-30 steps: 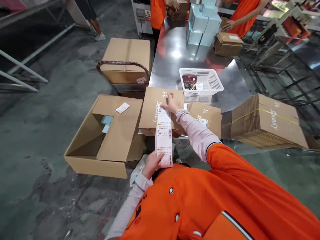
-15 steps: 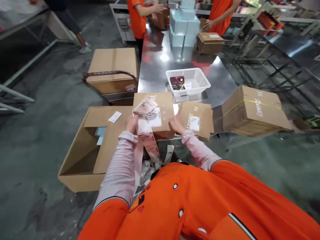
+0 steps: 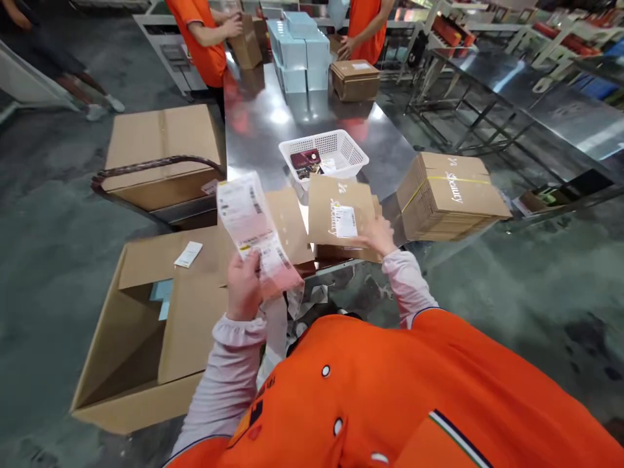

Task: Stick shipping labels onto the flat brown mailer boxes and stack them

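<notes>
My left hand (image 3: 245, 286) pinches a strip of printed shipping labels (image 3: 246, 211), held up in front of a flat brown carton (image 3: 288, 224). The strip's lower part is pinkish and hangs past my fingers toward white paper below. My right hand (image 3: 377, 235) grips the lower right edge of a flattened carton (image 3: 319, 195) that carries white lettering and a stuck-on white label (image 3: 346, 222). More flat cardboard shows beneath this carton. The fingers under its edge are partly hidden.
A white plastic basket (image 3: 358, 159) with small packets stands on the metal table (image 3: 253, 143). A strapped carton stack (image 3: 453, 192) is at right. An open box (image 3: 117, 383) and a trolley box (image 3: 160, 136) are at left. Two people in orange handle boxes beyond pale-blue boxes (image 3: 295, 52).
My left hand has drawn back and raised the label strip, spreading it upright. My right hand has shifted right, to the edge of the labelled carton. The view has swung to the right.
</notes>
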Demonstrator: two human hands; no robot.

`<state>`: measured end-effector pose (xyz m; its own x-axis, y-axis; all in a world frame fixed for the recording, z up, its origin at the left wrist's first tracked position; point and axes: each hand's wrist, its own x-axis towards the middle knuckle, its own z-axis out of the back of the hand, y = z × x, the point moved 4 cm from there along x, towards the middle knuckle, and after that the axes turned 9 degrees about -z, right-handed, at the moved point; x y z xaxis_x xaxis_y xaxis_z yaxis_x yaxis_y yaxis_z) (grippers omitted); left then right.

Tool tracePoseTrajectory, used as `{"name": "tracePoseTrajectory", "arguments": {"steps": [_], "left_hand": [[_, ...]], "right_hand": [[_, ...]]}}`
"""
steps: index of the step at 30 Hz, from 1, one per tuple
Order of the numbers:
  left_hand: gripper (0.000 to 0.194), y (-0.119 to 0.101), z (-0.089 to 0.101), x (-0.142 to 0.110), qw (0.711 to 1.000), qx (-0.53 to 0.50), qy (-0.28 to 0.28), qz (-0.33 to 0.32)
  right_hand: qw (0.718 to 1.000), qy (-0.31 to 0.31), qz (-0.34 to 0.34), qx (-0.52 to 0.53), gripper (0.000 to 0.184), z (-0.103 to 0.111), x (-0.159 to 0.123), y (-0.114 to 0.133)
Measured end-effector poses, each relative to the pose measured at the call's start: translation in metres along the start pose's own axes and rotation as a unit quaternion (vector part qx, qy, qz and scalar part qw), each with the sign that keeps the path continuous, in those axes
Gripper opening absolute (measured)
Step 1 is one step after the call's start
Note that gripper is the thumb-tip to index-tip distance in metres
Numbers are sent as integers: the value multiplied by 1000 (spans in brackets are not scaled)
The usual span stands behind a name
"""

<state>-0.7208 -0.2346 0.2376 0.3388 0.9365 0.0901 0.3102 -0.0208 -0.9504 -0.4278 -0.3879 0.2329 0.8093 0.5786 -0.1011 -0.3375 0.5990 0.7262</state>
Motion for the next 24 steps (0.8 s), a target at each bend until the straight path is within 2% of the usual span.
{"name": "tracePoseTrajectory", "arguments": {"steps": [2, 3, 5, 6, 8, 10, 12, 14, 17, 19, 21, 23, 24], "left_hand": [[47, 9, -9, -19, 999, 20, 40, 20], [48, 12, -12, -26, 996, 37, 72, 29], [47, 15, -14, -33, 991, 69, 115, 17], [47, 14, -11, -33, 991, 74, 107, -1], [45, 10, -1, -28, 996, 63, 51, -34], [42, 9, 8, -24, 998, 47, 11, -36], [39, 10, 11, -24, 999, 42, 8, -30], [37, 10, 10, -28, 999, 39, 7, -37], [36, 13, 8, -34, 995, 70, -50, -58], [43, 18, 11, -32, 985, 109, -114, -66], [42, 29, 16, -24, 982, 120, -138, -52], [35, 46, 20, -15, 991, 83, -101, -4], [40, 56, 23, -14, 995, 53, -73, 31]], "right_hand": [[983, 154, 82, 64, 87, -41, -32, 31], [957, 225, 122, 138, 79, -64, -51, 47], [914, 266, 148, 269, 60, -97, -83, 70], [903, 273, 147, 296, 54, -109, -95, 76], [895, 308, 151, 284, 50, -122, -107, 84], [886, 346, 164, 261, 56, -122, -103, 92], [890, 338, 183, 245, 51, -114, -89, 103], [904, 304, 219, 207, 37, -105, -76, 117], [916, 270, 262, 142, 27, -104, -70, 131], [919, 264, 265, 126, 25, -112, -67, 135], [918, 261, 275, 118, 23, -127, -56, 139], [927, 232, 277, 102, 19, -147, -34, 145], [937, 208, 268, 85, 18, -157, -18, 148]]}}
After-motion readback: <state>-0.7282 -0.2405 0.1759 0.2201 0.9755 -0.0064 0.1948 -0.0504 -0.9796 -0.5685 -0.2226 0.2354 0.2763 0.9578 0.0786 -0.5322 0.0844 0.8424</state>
